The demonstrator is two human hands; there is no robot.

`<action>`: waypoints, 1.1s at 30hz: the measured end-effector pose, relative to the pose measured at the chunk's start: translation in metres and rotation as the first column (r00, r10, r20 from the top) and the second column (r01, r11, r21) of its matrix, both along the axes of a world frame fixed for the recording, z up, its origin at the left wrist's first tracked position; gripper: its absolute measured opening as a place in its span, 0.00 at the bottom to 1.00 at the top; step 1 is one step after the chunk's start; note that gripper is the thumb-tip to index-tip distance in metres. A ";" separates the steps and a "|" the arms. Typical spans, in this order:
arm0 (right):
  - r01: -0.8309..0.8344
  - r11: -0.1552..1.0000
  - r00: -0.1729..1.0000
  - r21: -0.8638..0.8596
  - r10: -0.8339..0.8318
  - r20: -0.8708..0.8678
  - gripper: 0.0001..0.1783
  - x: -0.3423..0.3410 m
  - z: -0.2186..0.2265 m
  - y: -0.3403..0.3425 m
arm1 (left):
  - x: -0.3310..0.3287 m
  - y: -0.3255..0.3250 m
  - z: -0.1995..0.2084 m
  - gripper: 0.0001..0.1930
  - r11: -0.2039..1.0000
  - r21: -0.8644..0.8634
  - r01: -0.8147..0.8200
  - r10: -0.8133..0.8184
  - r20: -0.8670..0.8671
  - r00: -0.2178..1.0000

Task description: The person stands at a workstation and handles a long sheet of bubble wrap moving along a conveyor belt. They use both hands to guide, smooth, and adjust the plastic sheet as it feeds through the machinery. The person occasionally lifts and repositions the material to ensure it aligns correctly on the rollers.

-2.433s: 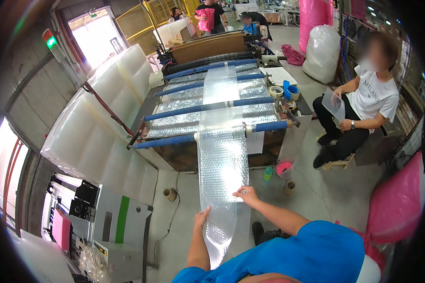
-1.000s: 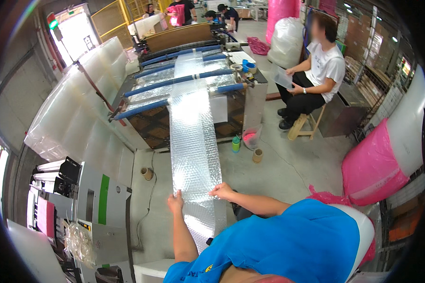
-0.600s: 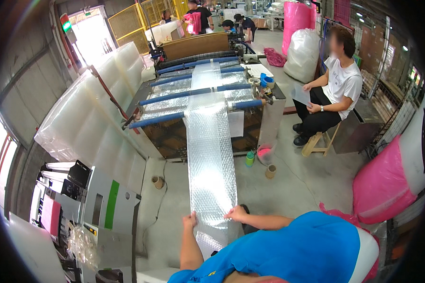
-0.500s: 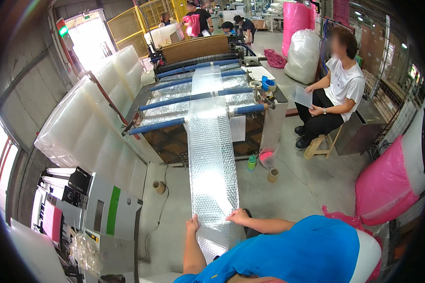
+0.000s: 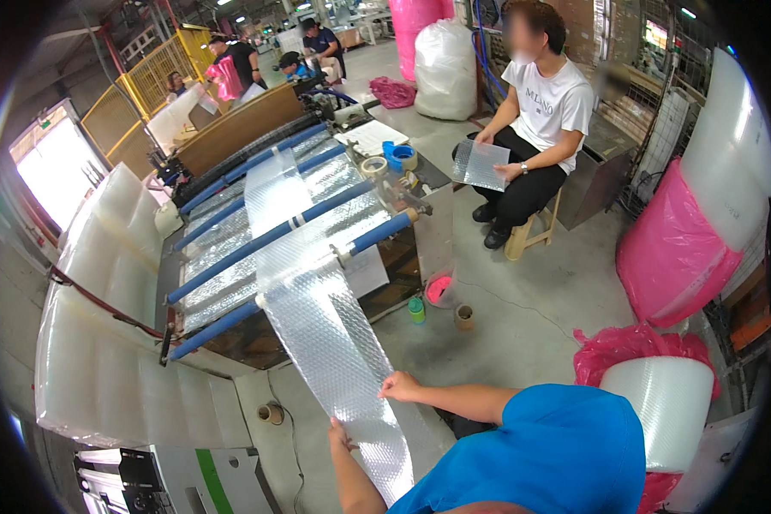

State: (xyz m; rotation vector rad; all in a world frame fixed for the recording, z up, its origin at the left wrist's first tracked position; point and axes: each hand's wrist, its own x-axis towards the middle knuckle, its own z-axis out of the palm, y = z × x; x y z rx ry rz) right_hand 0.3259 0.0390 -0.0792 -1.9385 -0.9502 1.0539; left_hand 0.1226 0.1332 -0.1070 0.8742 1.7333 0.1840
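Stretching from a big machine (image 5: 240, 347) with blue bars (image 5: 223, 330) down to the person in the blue shirt (image 5: 540, 445), a long strip of shiny bubble wrap (image 5: 325, 351) slants across the middle. Its top part lies over the bars. Its low part goes past both hands and ends up close to the shirt.

The right hand (image 5: 396, 388) is on the right edge of the strip. Its thumb and finger are pinched together, and they have hold of that edge. The left hand (image 5: 341, 435) is at the left edge, a bit lower down. Its fingers are a little spread and bent. I cannot tell if they grip the wrap or just touch it.

On the machine's right side sit a roll of tape (image 5: 373, 166) and some blue tape (image 5: 394, 155), near a white paper (image 5: 373, 137). On the floor, to the right of the strip, stand a green bottle (image 5: 416, 311), a clear bucket (image 5: 439, 291) with something pink inside, and a brown tube (image 5: 463, 317). Another brown tube (image 5: 271, 413) is on the left, by a thin cord (image 5: 297, 454).

A co-worker in a white shirt (image 5: 550, 103) sits on a wooden stool (image 5: 531, 233), holding a clear sheet (image 5: 481, 165).
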 end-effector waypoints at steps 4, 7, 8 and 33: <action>0.076 0.987 0.995 0.140 -0.085 0.059 0.14 0.018 0.011 0.031 | 0.019 0.029 -0.002 0.34 0.877 0.412 0.249 -0.167 -0.226 0.960; 0.080 0.989 0.997 0.125 -0.081 0.004 0.14 0.023 0.013 0.041 | 0.017 0.033 -0.006 0.37 0.869 0.363 0.336 -0.138 -0.473 0.870; 0.080 0.987 0.996 0.142 -0.083 0.011 0.14 0.023 0.014 0.041 | 0.014 0.034 -0.004 0.38 0.894 0.292 0.340 -0.159 -0.502 0.850; -0.075 0.995 0.958 -0.064 0.054 -0.280 0.23 -0.050 0.027 -0.067 | -0.074 -0.072 0.027 0.37 0.838 0.352 0.417 -0.440 -0.016 0.898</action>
